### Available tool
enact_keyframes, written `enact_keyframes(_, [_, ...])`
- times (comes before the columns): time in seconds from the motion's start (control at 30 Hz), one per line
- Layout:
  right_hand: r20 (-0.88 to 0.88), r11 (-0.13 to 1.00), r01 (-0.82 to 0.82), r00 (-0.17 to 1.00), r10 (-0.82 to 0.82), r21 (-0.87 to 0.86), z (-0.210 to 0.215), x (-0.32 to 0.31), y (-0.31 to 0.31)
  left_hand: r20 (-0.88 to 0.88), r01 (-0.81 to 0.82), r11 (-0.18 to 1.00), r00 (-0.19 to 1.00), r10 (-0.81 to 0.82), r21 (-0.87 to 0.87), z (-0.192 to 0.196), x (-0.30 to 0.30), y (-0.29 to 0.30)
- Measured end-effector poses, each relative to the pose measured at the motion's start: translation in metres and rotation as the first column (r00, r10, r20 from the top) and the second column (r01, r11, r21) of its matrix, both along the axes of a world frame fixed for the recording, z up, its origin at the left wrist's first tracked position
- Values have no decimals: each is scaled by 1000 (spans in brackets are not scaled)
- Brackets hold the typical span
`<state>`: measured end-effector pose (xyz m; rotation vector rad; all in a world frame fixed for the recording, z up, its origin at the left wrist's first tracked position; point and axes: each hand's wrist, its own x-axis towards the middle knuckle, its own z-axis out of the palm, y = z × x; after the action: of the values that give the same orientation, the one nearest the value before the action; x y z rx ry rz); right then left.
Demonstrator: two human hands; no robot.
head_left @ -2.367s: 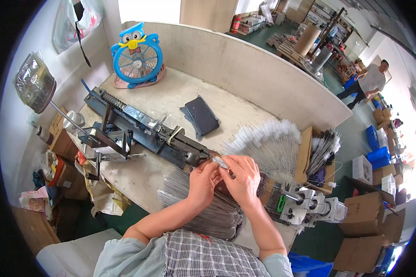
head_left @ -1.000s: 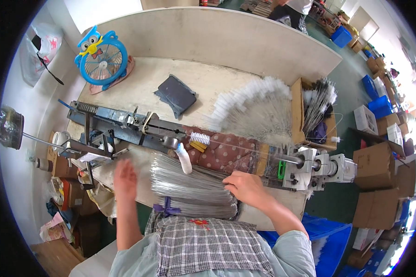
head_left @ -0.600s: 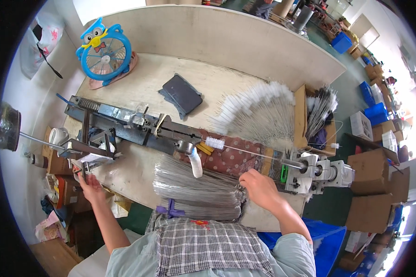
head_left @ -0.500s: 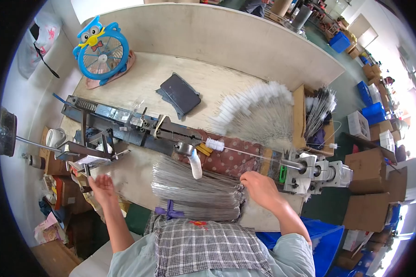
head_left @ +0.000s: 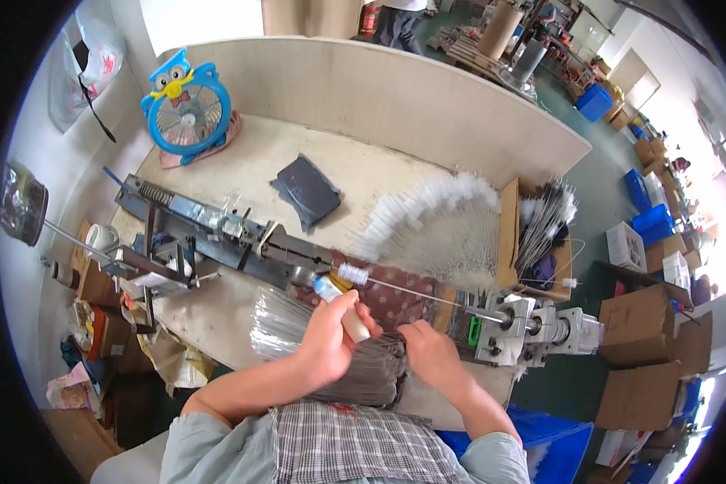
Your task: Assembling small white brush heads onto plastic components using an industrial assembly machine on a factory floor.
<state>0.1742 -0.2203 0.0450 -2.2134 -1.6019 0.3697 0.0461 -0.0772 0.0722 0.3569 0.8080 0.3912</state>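
My left hand (head_left: 330, 335) is closed round the white-wrapped handle (head_left: 355, 324) of a lever on the long metal machine (head_left: 210, 219). My right hand (head_left: 434, 355) pinches wire at the right end of a bundle of twisted metal wires (head_left: 278, 329); how many it holds is hidden. Beyond the hands, a white-bristled tube brush (head_left: 353, 274) lies along the machine's line. Its thin stem runs right to the steel spindle (head_left: 488, 315) of the motor unit (head_left: 532, 327). Yellow pieces (head_left: 340, 284) sit beside the lever, partly covered by my left hand.
Many finished white brushes (head_left: 427, 214) fan out at the back right, beside a cardboard box (head_left: 508, 234) of dark brushes. A dark flat pad (head_left: 308, 192) and a blue cartoon fan (head_left: 188, 117) stand farther back. A metal frame (head_left: 157, 270) juts out at left; a board wall (head_left: 411, 105) bounds the bench.
My left hand has come from beside the metal frame at left to the lever handle and closed on it. My right hand stays at the wire ends. The whole view has shifted slightly.
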Motion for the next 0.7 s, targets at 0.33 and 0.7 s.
enact_keyframes(0.33, [277, 992, 105, 953, -119, 65, 91, 36, -21, 327, 47, 992, 945, -7, -114, 25, -69, 54])
enact_keyframes(0.7, [12, 924, 244, 966, -258, 293, 75, 66, 5, -383, 313, -603, 923, 12, 734, -35, 70, -1])
